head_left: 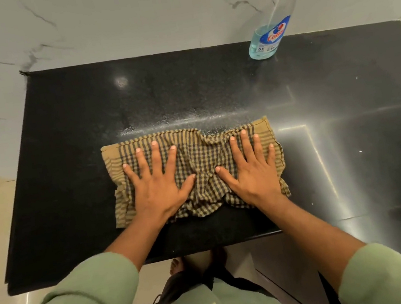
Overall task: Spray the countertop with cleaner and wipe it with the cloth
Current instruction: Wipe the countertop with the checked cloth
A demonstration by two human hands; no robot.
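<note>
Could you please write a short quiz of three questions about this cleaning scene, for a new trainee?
1. True or false: both hands lie flat on the cloth.
2. Where does the spray bottle stand?
A. on the cloth
B. at the back of the countertop, to the right
C. in the left hand
3. Fill in: fine spray droplets show on the dark surface just ____ the cloth's far edge.

Key
1. True: the left hand and the right hand press on it with fingers spread.
2. B
3. beyond
</note>
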